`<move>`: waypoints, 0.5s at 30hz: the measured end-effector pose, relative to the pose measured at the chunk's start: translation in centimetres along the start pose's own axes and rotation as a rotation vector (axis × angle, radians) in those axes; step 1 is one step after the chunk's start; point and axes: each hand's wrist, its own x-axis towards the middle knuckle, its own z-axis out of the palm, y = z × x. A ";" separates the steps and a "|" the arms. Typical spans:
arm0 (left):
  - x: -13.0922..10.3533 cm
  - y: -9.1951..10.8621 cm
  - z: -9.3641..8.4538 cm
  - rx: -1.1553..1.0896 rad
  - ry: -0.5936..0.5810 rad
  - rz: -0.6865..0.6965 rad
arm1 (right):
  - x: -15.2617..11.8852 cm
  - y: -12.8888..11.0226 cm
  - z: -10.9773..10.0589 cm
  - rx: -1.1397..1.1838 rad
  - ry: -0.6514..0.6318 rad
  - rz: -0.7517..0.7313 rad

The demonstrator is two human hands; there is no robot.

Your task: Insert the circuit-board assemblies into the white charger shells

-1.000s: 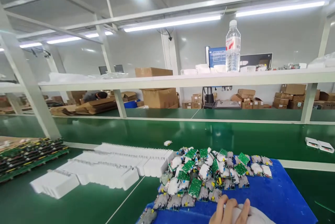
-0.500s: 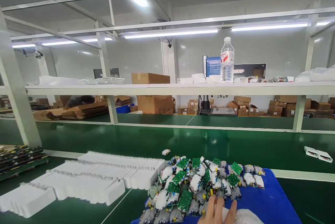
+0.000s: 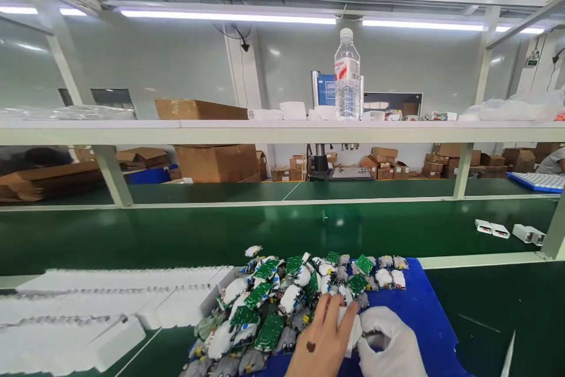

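My left hand (image 3: pixel 324 330), bare with a dark heart-shaped mark on its back, reaches over the front of a heap of circuit boards (image 3: pixel 269 330). Its fingers curl over a white plastic casing (image 3: pixel 353 333). My right hand (image 3: pixel 391 339), in a white glove, grips the same casing from the right, thumb and fingers bent round. Most of the casing is hidden by the fingers. The boards are green on one side, with white and grey coated parts on the other, and lie on a blue mat (image 3: pixel 415 312).
Rows of white casings (image 3: pixel 176 303) stand on the left of the green bench. More white casings (image 3: pixel 492 228) lie at the back right. A pointed strip (image 3: pixel 509 353) lies at the right front. Overhead, a shelf (image 3: pixel 282 132) carries a water bottle (image 3: pixel 347 80) and a cardboard box (image 3: pixel 198 110).
The view has swung right and moved closer to the bench. Both hands now show more fully, with a white casing visible between them; the gloved hand was mostly out of frame before.
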 end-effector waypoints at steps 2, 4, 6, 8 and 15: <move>-0.2 0.1 0.3 0.024 0.089 0.031 | 0.2 0.1 -0.2 0.008 0.010 -0.002; -0.4 0.4 0.7 0.041 0.152 0.056 | 0.2 0.2 -0.2 0.021 0.013 -0.001; -0.6 0.7 0.7 0.080 0.178 0.064 | 0.1 0.4 -0.2 0.037 0.008 0.007; -0.5 0.8 0.4 0.127 0.193 0.070 | 0.1 0.7 -0.2 0.051 0.006 0.024; -0.2 -4.5 -1.0 0.079 0.141 -0.112 | 2.6 3.0 -1.6 0.100 0.027 0.177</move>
